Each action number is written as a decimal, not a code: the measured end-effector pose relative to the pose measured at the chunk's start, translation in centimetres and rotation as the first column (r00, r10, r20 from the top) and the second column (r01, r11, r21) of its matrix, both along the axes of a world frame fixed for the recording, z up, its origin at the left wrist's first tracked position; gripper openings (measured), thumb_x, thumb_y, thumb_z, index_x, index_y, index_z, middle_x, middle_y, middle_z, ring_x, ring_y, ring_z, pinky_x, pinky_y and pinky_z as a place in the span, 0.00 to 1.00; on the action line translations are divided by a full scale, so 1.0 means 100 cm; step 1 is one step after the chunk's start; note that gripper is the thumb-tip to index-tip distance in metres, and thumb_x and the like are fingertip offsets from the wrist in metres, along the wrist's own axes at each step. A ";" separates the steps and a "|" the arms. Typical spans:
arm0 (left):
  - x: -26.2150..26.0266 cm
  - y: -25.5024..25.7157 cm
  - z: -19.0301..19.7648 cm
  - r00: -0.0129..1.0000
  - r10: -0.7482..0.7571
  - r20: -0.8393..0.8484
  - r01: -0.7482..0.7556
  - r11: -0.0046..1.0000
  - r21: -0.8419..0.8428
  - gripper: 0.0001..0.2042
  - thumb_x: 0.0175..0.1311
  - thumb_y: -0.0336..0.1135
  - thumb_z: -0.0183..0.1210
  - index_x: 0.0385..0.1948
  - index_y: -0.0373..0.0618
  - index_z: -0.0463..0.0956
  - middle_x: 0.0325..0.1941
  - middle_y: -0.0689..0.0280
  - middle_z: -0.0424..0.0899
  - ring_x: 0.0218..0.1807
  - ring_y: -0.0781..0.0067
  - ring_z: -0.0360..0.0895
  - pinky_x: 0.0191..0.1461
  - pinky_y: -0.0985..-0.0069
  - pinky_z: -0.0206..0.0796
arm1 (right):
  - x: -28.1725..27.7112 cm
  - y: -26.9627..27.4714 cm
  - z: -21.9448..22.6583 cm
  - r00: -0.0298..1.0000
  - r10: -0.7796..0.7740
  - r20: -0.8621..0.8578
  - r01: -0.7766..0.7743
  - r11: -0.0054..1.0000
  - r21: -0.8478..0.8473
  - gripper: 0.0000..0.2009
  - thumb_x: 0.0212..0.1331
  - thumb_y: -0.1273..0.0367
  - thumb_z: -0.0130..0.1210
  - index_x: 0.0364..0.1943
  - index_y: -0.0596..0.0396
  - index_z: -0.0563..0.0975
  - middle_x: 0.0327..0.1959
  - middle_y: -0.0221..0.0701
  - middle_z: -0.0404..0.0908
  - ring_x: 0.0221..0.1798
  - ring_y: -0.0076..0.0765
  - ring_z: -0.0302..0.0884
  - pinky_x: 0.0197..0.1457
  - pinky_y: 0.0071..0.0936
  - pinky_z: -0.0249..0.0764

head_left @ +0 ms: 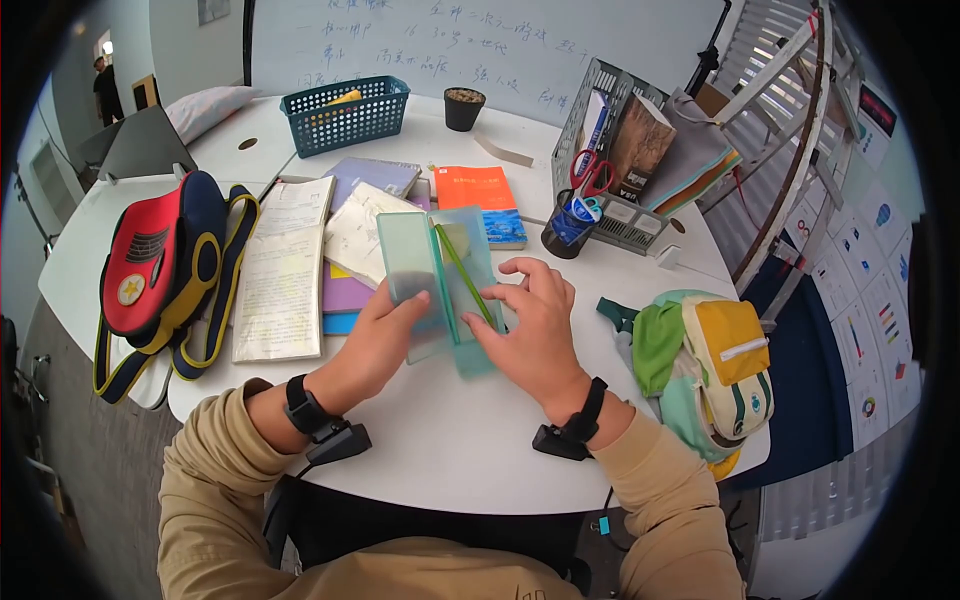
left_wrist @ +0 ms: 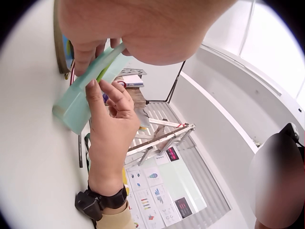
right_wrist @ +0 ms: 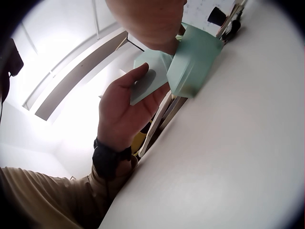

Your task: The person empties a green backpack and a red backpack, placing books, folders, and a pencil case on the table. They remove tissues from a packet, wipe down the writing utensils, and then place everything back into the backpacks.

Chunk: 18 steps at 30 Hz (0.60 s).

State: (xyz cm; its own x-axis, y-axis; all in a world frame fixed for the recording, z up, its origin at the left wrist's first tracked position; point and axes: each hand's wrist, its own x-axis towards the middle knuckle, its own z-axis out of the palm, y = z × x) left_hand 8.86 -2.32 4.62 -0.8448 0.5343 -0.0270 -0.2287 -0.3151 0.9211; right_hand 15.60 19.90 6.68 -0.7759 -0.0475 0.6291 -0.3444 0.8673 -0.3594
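A translucent mint-green pencil case (head_left: 405, 245) is held above the table with its lid swung open. My left hand (head_left: 375, 340) grips the lid side, thumb on the near face and fingers behind. Over the other half, my right hand (head_left: 535, 335) pinches the lower end of a slim green pencil (head_left: 455, 260) between thumb and index finger. The pencil slants across the case's inside. In the left wrist view, the right thumb and index finger meet at the pencil (left_wrist: 106, 69) by the case edge. The right wrist view shows the left thumb flat on the lid (right_wrist: 153, 78).
Left stand a red and navy school bag (head_left: 145, 260) and an open notebook (head_left: 280, 300). Behind lie an orange book (head_left: 475, 190) and a teal basket (head_left: 345, 125). At right are a pen cup (head_left: 567, 235), a grey book rack (head_left: 630, 220) and a small green-yellow backpack (head_left: 705, 365).
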 end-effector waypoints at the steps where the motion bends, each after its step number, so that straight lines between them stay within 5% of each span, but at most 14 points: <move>1: 0.001 0.000 0.001 1.000 0.000 -0.002 0.000 1.000 0.005 0.21 0.90 0.32 0.51 0.78 0.41 0.68 0.74 0.60 0.79 0.73 0.68 0.78 0.78 0.62 0.74 | 0.000 0.000 0.000 1.000 -0.006 0.004 0.006 1.000 0.001 0.11 0.55 0.68 0.80 0.40 0.52 0.90 0.61 0.33 0.80 0.65 0.45 0.76 0.74 0.47 0.62; 7: -0.005 -0.001 -0.006 0.999 -0.042 -0.007 0.042 0.999 0.007 0.21 0.90 0.32 0.50 0.78 0.40 0.68 0.73 0.60 0.80 0.73 0.68 0.79 0.78 0.62 0.74 | -0.004 0.004 -0.011 1.000 0.004 0.009 -0.004 1.000 -0.019 0.07 0.56 0.69 0.78 0.33 0.52 0.89 0.60 0.33 0.83 0.65 0.45 0.76 0.74 0.47 0.60; 10: -0.007 -0.001 -0.011 0.999 -0.049 -0.024 0.049 0.999 0.004 0.20 0.90 0.34 0.51 0.77 0.42 0.70 0.73 0.60 0.81 0.74 0.65 0.80 0.79 0.56 0.75 | -0.001 0.001 -0.004 1.000 -0.007 0.012 0.008 0.996 -0.090 0.05 0.56 0.71 0.76 0.33 0.53 0.88 0.61 0.32 0.83 0.65 0.43 0.78 0.69 0.44 0.70; 13: -0.008 -0.001 -0.010 0.999 -0.034 -0.011 0.034 0.999 0.011 0.19 0.90 0.34 0.51 0.76 0.42 0.71 0.74 0.61 0.81 0.74 0.64 0.80 0.80 0.54 0.75 | -0.004 -0.001 -0.003 0.998 0.042 -0.049 -0.057 0.932 -0.359 0.04 0.60 0.74 0.74 0.35 0.55 0.88 0.58 0.33 0.87 0.58 0.35 0.85 0.59 0.35 0.82; 18: -0.008 -0.004 0.002 0.999 -0.009 0.043 0.009 1.000 0.011 0.21 0.90 0.33 0.51 0.79 0.41 0.67 0.74 0.60 0.79 0.74 0.67 0.77 0.79 0.61 0.72 | -0.008 0.006 0.002 0.997 0.081 0.017 -0.056 0.810 -0.584 0.06 0.70 0.73 0.72 0.42 0.62 0.87 0.42 0.33 0.94 0.39 0.23 0.89 0.46 0.24 0.84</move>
State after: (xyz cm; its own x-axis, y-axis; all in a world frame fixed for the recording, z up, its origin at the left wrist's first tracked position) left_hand 8.02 -2.70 4.80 -0.8381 0.5425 -0.0574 -0.2711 -0.3229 0.9068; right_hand 14.80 20.46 6.89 -0.8089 0.2642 0.5252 -0.3698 0.4659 -0.8039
